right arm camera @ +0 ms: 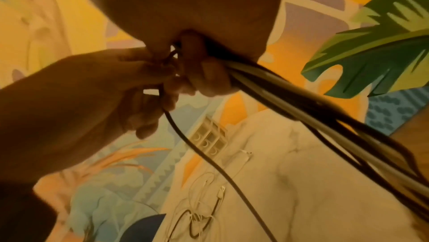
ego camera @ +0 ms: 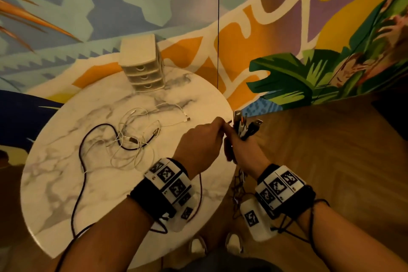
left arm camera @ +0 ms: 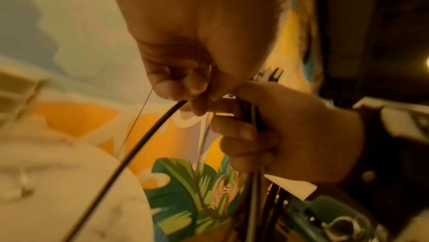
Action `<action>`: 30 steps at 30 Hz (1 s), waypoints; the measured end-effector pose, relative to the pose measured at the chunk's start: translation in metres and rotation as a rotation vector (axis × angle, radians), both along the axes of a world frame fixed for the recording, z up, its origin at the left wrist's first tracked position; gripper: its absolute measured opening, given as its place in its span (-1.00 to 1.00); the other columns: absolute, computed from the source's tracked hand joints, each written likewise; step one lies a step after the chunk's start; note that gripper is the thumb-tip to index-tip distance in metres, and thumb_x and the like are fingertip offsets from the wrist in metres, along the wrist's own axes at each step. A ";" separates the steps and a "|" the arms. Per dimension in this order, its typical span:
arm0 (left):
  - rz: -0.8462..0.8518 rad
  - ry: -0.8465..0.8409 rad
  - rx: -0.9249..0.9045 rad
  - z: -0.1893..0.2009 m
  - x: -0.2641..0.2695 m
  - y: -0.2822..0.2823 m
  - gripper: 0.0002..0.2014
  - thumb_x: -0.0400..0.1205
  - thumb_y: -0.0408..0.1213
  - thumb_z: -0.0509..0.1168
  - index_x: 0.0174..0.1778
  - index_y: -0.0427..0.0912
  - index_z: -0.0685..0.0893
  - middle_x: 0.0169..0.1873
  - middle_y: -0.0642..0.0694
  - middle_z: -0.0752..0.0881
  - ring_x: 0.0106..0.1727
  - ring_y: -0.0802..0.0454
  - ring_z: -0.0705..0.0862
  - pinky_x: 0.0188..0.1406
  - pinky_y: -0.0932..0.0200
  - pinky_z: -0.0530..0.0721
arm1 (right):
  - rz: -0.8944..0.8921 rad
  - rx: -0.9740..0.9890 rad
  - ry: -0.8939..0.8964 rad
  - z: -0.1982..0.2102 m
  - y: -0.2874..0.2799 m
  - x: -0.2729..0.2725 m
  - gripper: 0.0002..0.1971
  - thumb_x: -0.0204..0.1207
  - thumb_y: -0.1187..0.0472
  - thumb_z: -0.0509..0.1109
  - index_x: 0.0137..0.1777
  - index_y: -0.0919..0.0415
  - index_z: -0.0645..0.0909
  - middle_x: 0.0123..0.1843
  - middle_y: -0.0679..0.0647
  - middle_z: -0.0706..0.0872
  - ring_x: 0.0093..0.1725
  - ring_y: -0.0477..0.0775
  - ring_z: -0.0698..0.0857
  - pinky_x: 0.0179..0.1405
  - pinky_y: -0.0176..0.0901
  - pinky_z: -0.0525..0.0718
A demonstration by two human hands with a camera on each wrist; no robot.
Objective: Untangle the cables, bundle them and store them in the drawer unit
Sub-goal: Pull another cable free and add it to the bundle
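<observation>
My right hand (ego camera: 234, 137) grips a bundle of dark and white cables (ego camera: 247, 127) just past the round marble table's (ego camera: 66, 183) right edge. Connectors stick up above the fist and the strands (right arm camera: 313, 104) trail down below it. My left hand (ego camera: 217, 126) touches the right hand and pinches a single dark cable (left arm camera: 144, 147), which runs down toward the table (right arm camera: 209, 159). A loose tangle of white and black cables (ego camera: 132, 137) lies mid-table. The small white drawer unit (ego camera: 142, 64) stands at the far edge, its three drawers closed.
A colourful mural wall (ego camera: 287, 28) rises right behind the table. Wooden floor (ego camera: 331, 150) lies to the right, below the hands. My white shoes (ego camera: 198, 247) show under the near table edge. A black cable (ego camera: 79, 172) trails off the table's front.
</observation>
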State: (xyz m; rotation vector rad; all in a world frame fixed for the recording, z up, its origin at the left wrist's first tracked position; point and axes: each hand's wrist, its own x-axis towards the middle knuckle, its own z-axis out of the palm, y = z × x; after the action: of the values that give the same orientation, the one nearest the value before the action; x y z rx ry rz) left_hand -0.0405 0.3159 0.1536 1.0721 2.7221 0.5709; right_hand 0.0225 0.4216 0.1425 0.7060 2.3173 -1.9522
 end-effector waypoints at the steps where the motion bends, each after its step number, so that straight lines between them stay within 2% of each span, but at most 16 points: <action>1: 0.013 -0.069 0.063 -0.004 0.003 0.001 -0.75 0.72 -0.20 0.07 0.31 0.03 0.38 -0.30 -0.07 0.64 -0.31 -0.12 0.61 -0.37 -0.03 0.56 | -0.068 -0.010 0.027 -0.001 0.004 0.000 -0.41 0.69 -0.11 0.06 -0.51 0.23 0.44 -0.64 0.04 0.48 -0.69 -0.17 0.41 -0.40 -0.17 0.36; 3: 0.020 -0.185 0.108 -0.015 0.008 0.001 -0.60 0.70 -0.20 0.10 0.44 0.18 0.23 -0.29 -0.13 0.70 -0.34 -0.14 0.64 -0.31 -0.14 0.66 | -0.179 -0.039 0.088 0.000 0.014 0.004 -0.45 0.70 -0.02 0.10 -0.53 0.17 0.47 -0.65 0.03 0.44 -0.67 -0.12 0.38 -0.43 -0.16 0.36; 4: 0.033 -0.231 0.106 -0.019 0.011 0.003 -0.56 0.70 -0.20 0.10 0.46 0.22 0.19 -0.30 -0.18 0.70 -0.36 -0.17 0.65 -0.29 -0.20 0.68 | -0.219 -0.048 0.115 -0.001 0.020 0.007 -0.50 0.69 -0.01 0.12 -0.47 0.13 0.56 -0.63 0.04 0.43 -0.65 -0.10 0.37 -0.45 -0.15 0.36; 6: 0.054 -0.314 0.145 -0.015 0.015 0.012 -0.58 0.71 -0.20 0.09 0.47 0.18 0.20 -0.30 -0.23 0.70 -0.41 -0.17 0.64 -0.34 -0.23 0.69 | -0.241 -0.045 0.138 0.000 0.028 0.008 -0.59 0.69 -0.04 0.11 -0.18 0.10 0.71 -0.59 0.05 0.43 -0.64 -0.10 0.37 -0.50 -0.18 0.36; 8: 0.034 -0.417 0.271 0.001 0.018 0.028 -0.62 0.72 -0.23 0.09 0.47 0.06 0.29 -0.33 -0.21 0.71 -0.50 -0.06 0.62 -0.45 -0.10 0.70 | -0.277 -0.078 0.171 0.000 0.036 0.013 -0.59 0.69 -0.05 0.09 -0.03 0.16 0.71 -0.57 0.05 0.42 -0.66 -0.12 0.36 -0.54 -0.21 0.34; 10: 0.002 -0.549 0.457 0.031 0.019 0.040 -0.65 0.73 -0.29 0.09 0.44 -0.04 0.36 -0.37 -0.21 0.69 -0.58 0.02 0.58 -0.57 0.05 0.61 | -0.328 -0.122 0.256 0.003 0.045 0.014 -0.54 0.69 -0.07 0.11 -0.11 0.27 0.69 -0.56 0.09 0.41 -0.67 -0.12 0.36 -0.59 -0.23 0.32; 11: -0.048 -0.636 0.523 0.046 0.030 0.061 -0.68 0.73 -0.31 0.09 0.41 -0.08 0.39 -0.39 -0.22 0.67 -0.60 0.03 0.56 -0.60 0.09 0.58 | -0.412 -0.097 0.294 0.001 0.064 0.034 -0.49 0.68 -0.11 0.11 -0.15 0.30 0.69 -0.57 0.08 0.42 -0.67 -0.11 0.36 -0.60 -0.23 0.31; 15: -0.028 -0.677 0.875 0.106 0.008 0.068 -0.83 0.72 -0.37 0.07 0.18 -0.24 0.49 -0.48 -0.16 0.60 -0.65 0.01 0.45 -0.65 0.14 0.53 | -0.422 -0.060 0.421 0.009 0.081 0.038 -0.41 0.67 -0.12 0.10 -0.20 0.43 0.66 -0.67 -0.07 0.45 -0.67 -0.06 0.32 -0.61 -0.23 0.26; 18: -0.013 -0.785 0.979 0.107 0.007 0.077 -0.82 0.72 -0.37 0.07 0.16 -0.28 0.52 -0.50 -0.13 0.58 -0.68 0.04 0.43 -0.65 0.20 0.53 | -0.535 -0.020 0.397 0.017 0.093 0.047 -0.45 0.68 -0.08 0.12 -0.41 0.25 0.61 -0.71 -0.04 0.37 -0.67 -0.05 0.31 -0.64 -0.25 0.26; 20: 0.012 -0.872 0.948 0.086 0.016 0.081 -0.84 0.72 -0.38 0.07 0.13 -0.23 0.53 -0.50 -0.13 0.57 -0.69 0.05 0.43 -0.66 0.21 0.54 | -0.576 0.010 0.363 0.013 0.098 0.054 -0.45 0.67 -0.08 0.13 -0.50 0.17 0.57 -0.72 -0.05 0.37 -0.66 -0.07 0.32 -0.62 -0.27 0.28; 22: 0.044 -0.903 0.854 0.049 0.023 0.087 -0.85 0.70 -0.40 0.10 0.10 -0.20 0.55 -0.50 -0.16 0.59 -0.70 0.03 0.46 -0.67 0.18 0.57 | -0.585 0.038 0.319 0.007 0.099 0.058 -0.46 0.66 -0.07 0.15 -0.52 0.18 0.54 -0.73 -0.07 0.39 -0.65 -0.12 0.34 -0.62 -0.32 0.29; 25: 0.064 -0.903 0.556 -0.033 0.033 0.080 -0.89 0.70 -0.43 0.13 0.05 -0.27 0.56 -0.48 -0.22 0.61 -0.70 0.02 0.55 -0.67 0.18 0.60 | -0.581 0.024 0.257 -0.001 0.101 0.064 -0.47 0.65 -0.07 0.18 -0.50 0.21 0.49 -0.71 -0.10 0.42 -0.65 -0.17 0.36 -0.63 -0.42 0.31; 27: 0.099 -0.979 0.396 -0.079 0.037 0.072 -0.90 0.70 -0.46 0.14 -0.05 -0.26 0.55 -0.39 -0.27 0.60 -0.65 0.07 0.59 -0.65 0.19 0.61 | -0.584 0.042 0.228 -0.004 0.105 0.068 -0.48 0.64 -0.07 0.19 -0.52 0.19 0.45 -0.72 -0.11 0.41 -0.67 -0.18 0.37 -0.64 -0.46 0.32; 28: 0.111 -0.981 0.282 -0.098 0.039 0.068 -0.89 0.70 -0.45 0.13 -0.05 -0.24 0.55 -0.29 -0.30 0.62 -0.58 0.05 0.63 -0.58 0.16 0.62 | -0.588 0.054 0.216 -0.004 0.107 0.069 -0.48 0.64 -0.08 0.19 -0.53 0.18 0.42 -0.72 -0.11 0.40 -0.67 -0.19 0.36 -0.65 -0.44 0.32; 30: 0.013 -0.777 -0.113 -0.126 0.041 0.058 -0.83 0.70 -0.34 0.14 0.15 -0.26 0.55 -0.01 -0.32 0.66 -0.22 -0.12 0.72 -0.22 0.02 0.67 | -0.600 0.068 0.207 -0.004 0.112 0.070 -0.48 0.65 -0.07 0.18 -0.54 0.15 0.38 -0.70 -0.10 0.37 -0.68 -0.19 0.33 -0.66 -0.41 0.31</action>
State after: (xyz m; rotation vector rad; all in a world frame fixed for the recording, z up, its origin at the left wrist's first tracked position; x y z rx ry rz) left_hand 0.0010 0.3739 0.0273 0.6186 2.0475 0.6526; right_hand 0.0928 0.5338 0.1386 1.4039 2.5050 -2.2614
